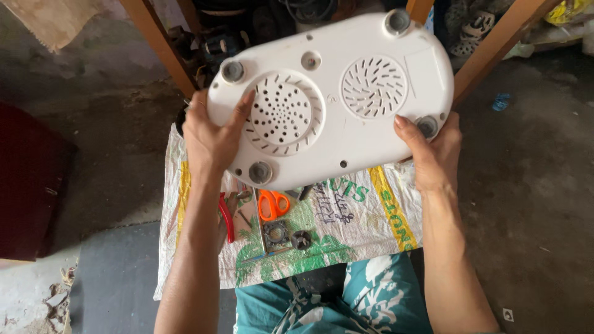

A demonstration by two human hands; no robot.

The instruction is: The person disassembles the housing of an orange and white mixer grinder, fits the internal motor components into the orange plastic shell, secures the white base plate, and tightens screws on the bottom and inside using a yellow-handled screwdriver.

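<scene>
I hold a white oval plastic appliance base (346, 133) up in front of me, underside facing me. It has two round vented grilles, grey rubber feet at its corners and several screw holes. My left hand (210, 136) grips its left end, fingers spread over the left grille. My right hand (433, 148) grips the lower right edge, thumb beside a grey foot. Both hands carry it above a woven sack (352, 216) spread on the floor.
On the sack lie orange-handled scissors (272, 203), red-handled pliers (226, 216), a small square metal part (275, 235) and a dark round part (302, 239). Wooden table legs (158, 43) stand behind. A dark red box (28, 185) sits at the left on the concrete floor.
</scene>
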